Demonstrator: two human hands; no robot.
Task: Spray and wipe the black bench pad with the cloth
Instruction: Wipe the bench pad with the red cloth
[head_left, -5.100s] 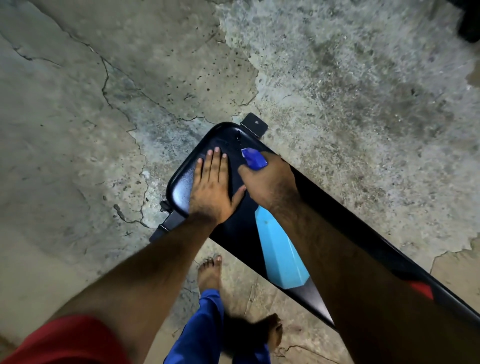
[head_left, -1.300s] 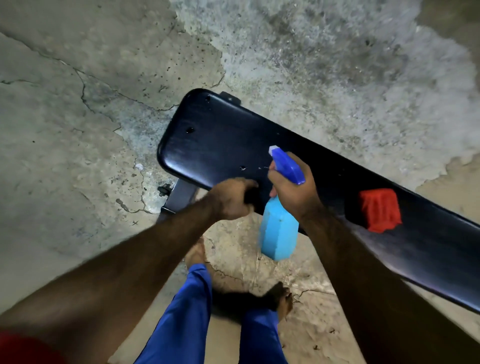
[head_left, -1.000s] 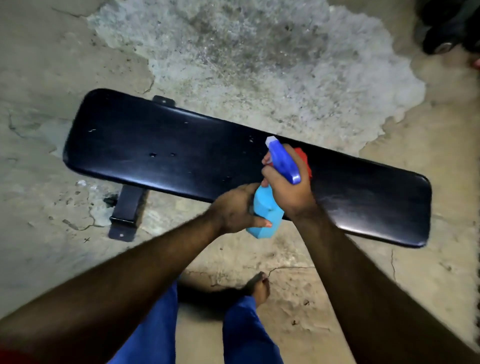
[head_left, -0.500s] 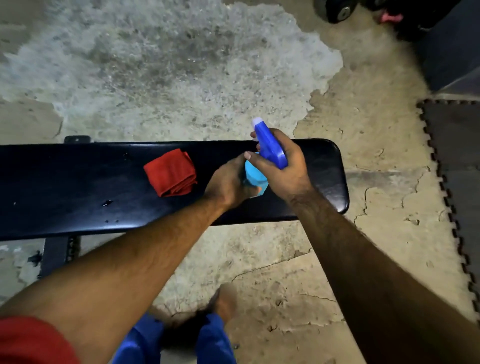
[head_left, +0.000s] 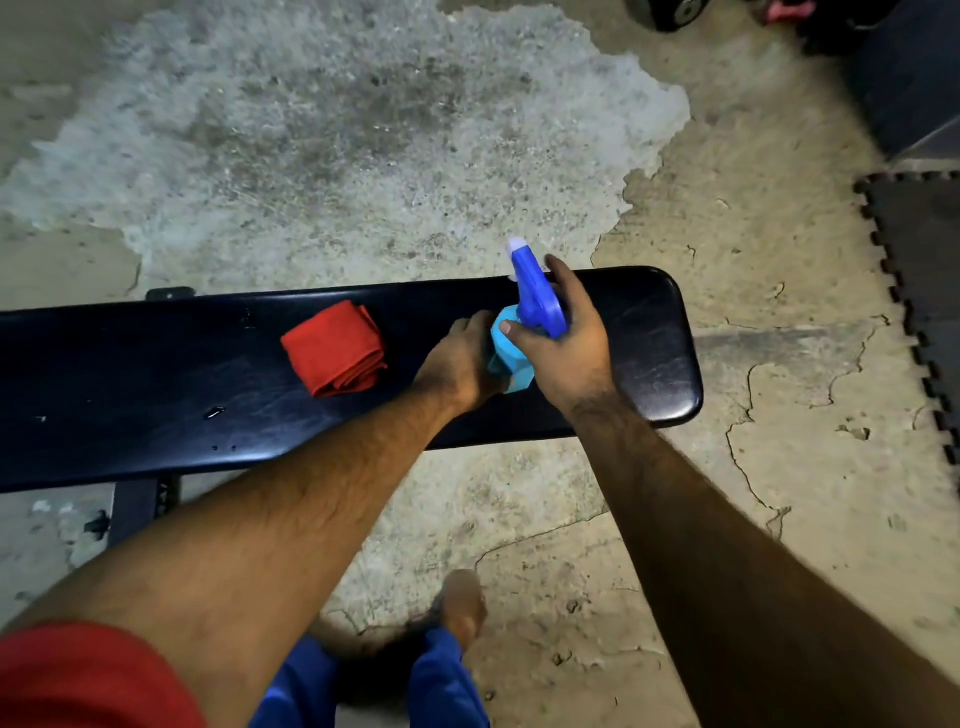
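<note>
The black bench pad (head_left: 156, 395) runs across the view from the left edge to its rounded right end. A folded red cloth (head_left: 335, 349) lies on the pad, left of my hands. The spray bottle (head_left: 511, 353) has a light blue body and a dark blue trigger head. It is held over the pad's right part with the nozzle pointing away from me. My right hand (head_left: 563, 348) wraps the trigger head and neck. My left hand (head_left: 460, 358) grips the bottle's body from the left.
The floor is cracked, patchy concrete (head_left: 363, 156). A black interlocking foam mat (head_left: 924, 291) lies at the right edge. A dark wheel (head_left: 670, 10) and dark equipment sit at the top right. The bench's metal leg (head_left: 135, 512) stands lower left; my bare foot (head_left: 462, 603) is below.
The view has swung from the pad's left end to its right end. The bottle has come over the pad's right part, and my left hand has moved from the pad's edge onto the bottle's body.
</note>
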